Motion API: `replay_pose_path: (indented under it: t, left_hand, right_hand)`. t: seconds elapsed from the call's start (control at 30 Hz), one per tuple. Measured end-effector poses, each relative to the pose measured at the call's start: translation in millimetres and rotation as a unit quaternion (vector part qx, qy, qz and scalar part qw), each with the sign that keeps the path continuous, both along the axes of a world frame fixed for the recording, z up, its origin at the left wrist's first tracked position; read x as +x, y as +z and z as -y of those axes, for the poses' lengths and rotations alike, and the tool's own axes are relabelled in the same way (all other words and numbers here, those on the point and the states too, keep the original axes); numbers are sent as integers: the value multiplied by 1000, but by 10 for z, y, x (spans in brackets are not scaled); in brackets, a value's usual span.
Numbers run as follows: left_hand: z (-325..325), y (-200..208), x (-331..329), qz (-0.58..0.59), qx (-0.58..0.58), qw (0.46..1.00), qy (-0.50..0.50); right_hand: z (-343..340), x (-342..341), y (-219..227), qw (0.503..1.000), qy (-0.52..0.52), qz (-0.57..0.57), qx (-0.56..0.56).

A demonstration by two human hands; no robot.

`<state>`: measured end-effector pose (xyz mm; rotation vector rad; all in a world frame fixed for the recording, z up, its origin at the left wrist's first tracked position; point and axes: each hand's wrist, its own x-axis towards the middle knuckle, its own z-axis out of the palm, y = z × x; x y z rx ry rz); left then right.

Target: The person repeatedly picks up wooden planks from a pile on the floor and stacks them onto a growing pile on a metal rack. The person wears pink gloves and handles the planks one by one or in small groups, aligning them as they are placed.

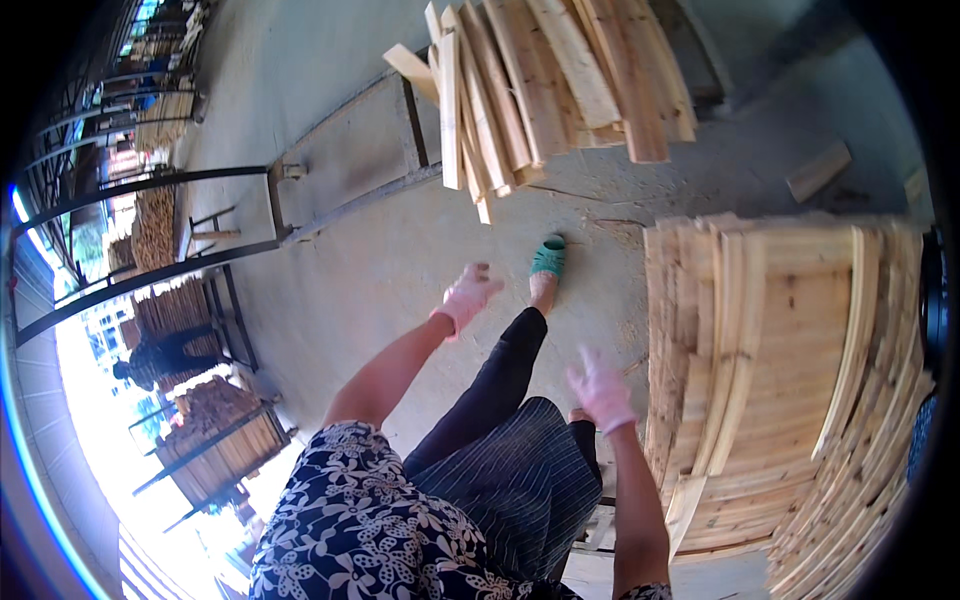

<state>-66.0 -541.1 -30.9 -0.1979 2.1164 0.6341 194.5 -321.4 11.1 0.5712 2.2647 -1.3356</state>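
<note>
My left hand (pixel 468 300), in a pale pink glove, hangs over the floor with its fingers apart and loosely bent; nothing is in it. My right hand (pixel 602 392) wears the same kind of glove. Its fingers are spread and a little blurred, and it holds nothing. Beside it on the right rises a tall stack of wooden boards (pixel 790 340), with a gap between hand and stack. Ahead of both hands, loose wooden boards (pixel 530 85) lie in an uneven pile, their near ends jutting out at different lengths.
A long metal frame (pixel 345 205) runs from the board pile toward the left. A wood offcut (pixel 820 172) and splinters lie on the concrete floor (pixel 330 300). At left are a wood-loaded rack (pixel 215 440) and a person in dark clothes (pixel 170 358). My green-shod foot (pixel 548 255) is forward.
</note>
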Motion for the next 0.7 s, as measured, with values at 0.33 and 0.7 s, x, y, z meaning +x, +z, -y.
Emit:
replay_pose_path:
  t: [0.33, 0.7]
  left_hand:
    - [-334, -707, -2617, -52, -119, 961, 245]
    - [-351, -1603, -2204, 160, 200, 807, 532]
  right_hand:
    - [-511, -3676, -1325, 978, -203, -40, 13]
    - [-42, -4035, -1202, 923, -247, 83, -282]
